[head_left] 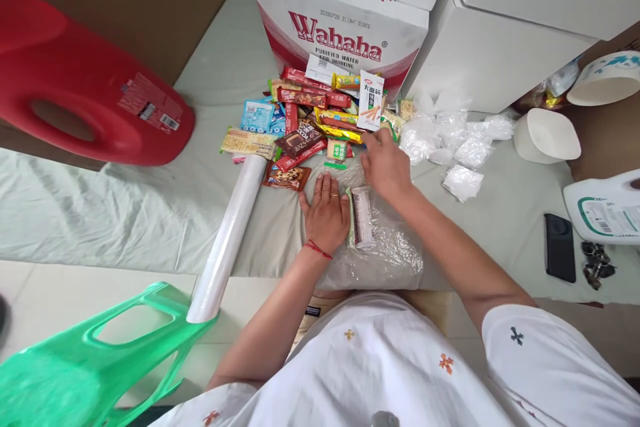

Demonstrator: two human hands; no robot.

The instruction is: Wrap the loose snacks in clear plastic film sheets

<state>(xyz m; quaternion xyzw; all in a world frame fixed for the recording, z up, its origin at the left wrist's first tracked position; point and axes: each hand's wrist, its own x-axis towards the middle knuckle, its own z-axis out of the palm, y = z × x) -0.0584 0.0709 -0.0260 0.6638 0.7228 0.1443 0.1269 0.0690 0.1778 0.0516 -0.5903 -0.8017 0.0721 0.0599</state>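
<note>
My left hand point(326, 212) lies flat, fingers spread, on a sheet of clear plastic film point(390, 250) spread over the grey cloth. Two wrapped snack bars point(361, 215) lie on the film right beside that hand. My right hand point(385, 167) reaches forward over the film to the near edge of a pile of wrapped snacks point(320, 121); its fingers are curled and blurred, and nothing visible is in them. A white upright packet point(371, 100) stands in the pile just beyond it.
A roll of clear film point(227, 240) lies to the left. A Wahaha water carton point(340, 30) stands behind the snacks. Crumpled plastic wads point(457, 147), a white cup point(546, 135), a tape roll point(606, 78), a black phone point(559, 247), keys point(597, 265), a red jug point(85, 90) and a green stool point(95, 357) surround.
</note>
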